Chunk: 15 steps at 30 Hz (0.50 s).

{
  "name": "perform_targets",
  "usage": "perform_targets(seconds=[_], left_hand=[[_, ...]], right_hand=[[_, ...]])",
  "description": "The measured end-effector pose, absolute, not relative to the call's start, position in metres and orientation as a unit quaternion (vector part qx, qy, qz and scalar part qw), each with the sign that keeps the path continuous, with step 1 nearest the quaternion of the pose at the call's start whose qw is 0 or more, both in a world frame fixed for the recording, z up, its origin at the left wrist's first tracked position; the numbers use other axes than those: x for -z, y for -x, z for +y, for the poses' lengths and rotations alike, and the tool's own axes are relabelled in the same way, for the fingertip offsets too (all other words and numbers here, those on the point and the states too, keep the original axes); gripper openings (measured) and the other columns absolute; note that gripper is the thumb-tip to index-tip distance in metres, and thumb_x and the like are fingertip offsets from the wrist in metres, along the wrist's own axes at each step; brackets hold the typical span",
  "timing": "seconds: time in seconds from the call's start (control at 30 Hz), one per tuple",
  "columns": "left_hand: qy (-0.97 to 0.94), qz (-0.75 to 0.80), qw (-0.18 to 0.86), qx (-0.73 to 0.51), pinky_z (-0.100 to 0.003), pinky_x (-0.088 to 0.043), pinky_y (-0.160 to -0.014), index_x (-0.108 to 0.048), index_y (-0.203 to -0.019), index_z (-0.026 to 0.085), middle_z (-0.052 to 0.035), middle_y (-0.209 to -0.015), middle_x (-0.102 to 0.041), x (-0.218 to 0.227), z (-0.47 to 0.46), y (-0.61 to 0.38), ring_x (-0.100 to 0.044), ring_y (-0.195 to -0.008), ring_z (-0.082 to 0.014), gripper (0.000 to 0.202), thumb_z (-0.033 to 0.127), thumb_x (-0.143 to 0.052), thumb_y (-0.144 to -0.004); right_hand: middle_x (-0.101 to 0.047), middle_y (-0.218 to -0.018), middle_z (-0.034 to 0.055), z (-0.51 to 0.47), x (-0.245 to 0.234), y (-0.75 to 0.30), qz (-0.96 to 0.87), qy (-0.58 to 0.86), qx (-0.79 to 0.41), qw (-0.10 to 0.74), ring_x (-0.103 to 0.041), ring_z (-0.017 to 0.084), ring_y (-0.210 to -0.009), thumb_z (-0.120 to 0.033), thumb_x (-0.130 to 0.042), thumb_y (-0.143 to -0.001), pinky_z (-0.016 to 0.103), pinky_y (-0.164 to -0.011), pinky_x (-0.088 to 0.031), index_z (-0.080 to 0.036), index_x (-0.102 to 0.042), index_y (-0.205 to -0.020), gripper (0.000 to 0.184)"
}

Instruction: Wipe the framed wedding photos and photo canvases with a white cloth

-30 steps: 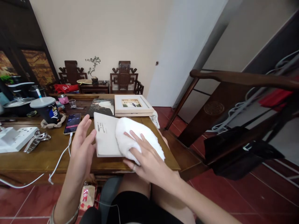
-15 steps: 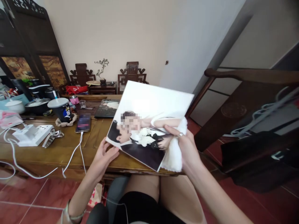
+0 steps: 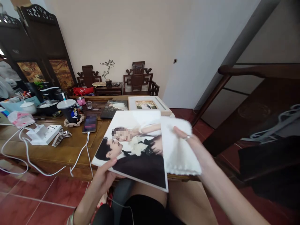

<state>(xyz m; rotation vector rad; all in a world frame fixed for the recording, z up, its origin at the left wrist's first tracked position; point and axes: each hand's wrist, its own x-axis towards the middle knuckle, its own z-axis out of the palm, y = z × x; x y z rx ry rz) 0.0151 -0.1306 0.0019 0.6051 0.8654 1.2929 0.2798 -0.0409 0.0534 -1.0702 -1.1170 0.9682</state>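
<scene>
A large frameless photo panel [image 3: 133,147] showing a couple is held face up over the table's near edge and my lap. My left hand [image 3: 105,177] grips its lower left edge, thumb on top. My right hand [image 3: 194,150] holds a white fluffy cloth [image 3: 179,147] against the panel's right edge, fingers spread over the cloth. A ring shows on one finger.
The wooden table [image 3: 58,147] carries a phone [image 3: 90,122] on a white cable, a power strip [image 3: 41,134], a lidded cup [image 3: 70,111], a framed photo [image 3: 146,104] and a dark print [image 3: 114,107]. A dark wooden chair [image 3: 257,93] stands right. Red tiled floor lies below.
The panel lay face down under the cloth; I lifted and turned it picture side up. It has since come lower and flatter, and the cloth moved to its right edge.
</scene>
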Motion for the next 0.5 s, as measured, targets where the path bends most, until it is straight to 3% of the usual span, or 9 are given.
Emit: perform_targets(seconds=[0.07, 0.13, 0.23, 0.3, 0.37, 0.43, 0.5], left_hand=[[-0.269, 0.39, 0.641, -0.604, -0.042, -0.06, -0.092, -0.075, -0.11, 0.019, -0.0077, -0.108, -0.076, -0.015, -0.125, -0.007, -0.065, -0.114, -0.0364, 0.038, 0.026, -0.076, -0.072], [-0.273, 0.403, 0.598, -0.637, -0.038, -0.063, -0.087, -0.075, -0.109, 0.018, -0.007, -0.111, -0.075, -0.028, -0.116, -0.001, -0.065, -0.114, -0.0342, 0.037, 0.022, -0.074, -0.072], [-0.271, 0.427, 0.549, -0.665, -0.034, -0.065, -0.075, -0.077, -0.092, 0.016, -0.008, -0.107, -0.076, -0.045, -0.097, 0.005, -0.068, -0.108, -0.032, 0.022, 0.017, -0.07, -0.072], [-0.268, 0.43, 0.521, -0.687, -0.034, -0.066, -0.073, -0.076, -0.091, 0.016, -0.0079, -0.109, -0.075, -0.054, -0.083, 0.008, -0.068, -0.109, -0.0307, 0.02, 0.016, -0.067, -0.074], [-0.28, 0.426, 0.512, -0.691, -0.036, -0.065, -0.076, -0.075, -0.099, 0.017, -0.0083, -0.115, -0.073, -0.061, -0.07, 0.011, -0.066, -0.113, -0.031, 0.025, 0.016, -0.066, -0.076], [-0.287, 0.43, 0.508, -0.689, -0.039, -0.065, -0.079, -0.075, -0.097, 0.015, -0.0102, -0.115, -0.073, -0.067, -0.058, 0.015, -0.065, -0.115, -0.0321, 0.023, 0.015, -0.067, -0.075], [-0.3, 0.423, 0.503, -0.691, -0.043, -0.063, -0.084, -0.074, -0.094, 0.015, -0.0103, -0.118, -0.071, -0.073, -0.048, 0.017, -0.063, -0.118, -0.0326, 0.021, 0.016, -0.069, -0.074]], right_hand=[[-0.074, -0.087, 0.0079, -0.033, -0.063, -0.297, -0.437, 0.478, -0.329, 0.687, -0.071, 0.03, -0.084, -0.041, -0.073, -0.07, 0.044, -0.076, -0.058, -0.027, -0.067, -0.084, 0.021], [-0.073, -0.089, 0.0081, -0.027, -0.068, -0.314, -0.498, 0.482, -0.159, 0.703, -0.069, 0.031, -0.091, -0.037, -0.073, -0.071, 0.046, -0.085, -0.055, -0.027, -0.064, -0.076, 0.014], [-0.073, -0.096, 0.0152, -0.023, -0.059, -0.327, -0.717, 0.439, 0.014, 0.541, -0.064, 0.038, -0.106, -0.026, -0.066, -0.073, 0.055, -0.092, -0.05, -0.025, -0.06, -0.063, 0.013], [-0.067, -0.122, 0.0176, -0.026, -0.045, -0.325, -0.847, 0.367, 0.017, 0.385, -0.054, 0.039, -0.126, -0.019, -0.061, -0.076, 0.061, -0.102, -0.042, -0.022, -0.067, -0.072, 0.008], [-0.057, -0.14, 0.015, -0.035, -0.035, -0.318, -0.912, 0.31, -0.02, 0.266, -0.045, 0.037, -0.136, -0.02, -0.061, -0.082, 0.065, -0.109, -0.034, -0.021, -0.073, -0.088, 0.014], [-0.058, -0.139, 0.0118, -0.045, -0.037, -0.311, -0.931, 0.291, -0.041, 0.218, -0.048, 0.035, -0.134, -0.029, -0.063, -0.086, 0.067, -0.112, -0.029, -0.023, -0.075, -0.093, 0.014], [-0.065, -0.131, 0.0103, -0.051, -0.053, -0.302, -0.925, 0.286, -0.025, 0.251, -0.055, 0.033, -0.127, -0.036, -0.063, -0.089, 0.064, -0.113, -0.03, -0.024, -0.076, -0.093, 0.018]])
